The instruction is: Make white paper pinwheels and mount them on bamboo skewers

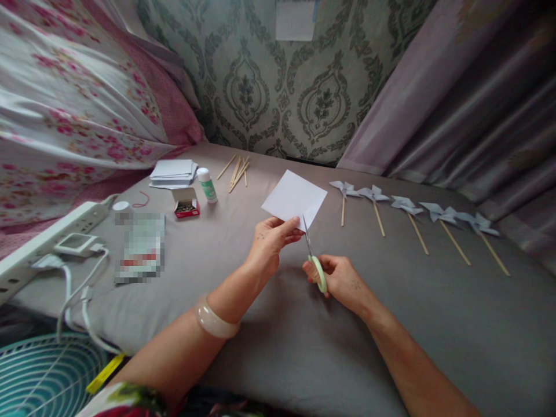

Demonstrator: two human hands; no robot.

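Grey mattress surface: white paper square (294, 198) pinched by left hand (270, 238) at its near corner.
Right hand (341, 279) grips green-handled scissors (313, 256); blades point away, into paper's near edge.

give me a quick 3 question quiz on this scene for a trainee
1. Multiple choice: what does the right hand hold? A) a knife B) scissors C) a pencil
2. True or false: the left hand holds the white paper square by its near edge.
3. Count: how many paper pinwheels on sticks lie in the row on the right?

Key: 1 B; 2 true; 3 five
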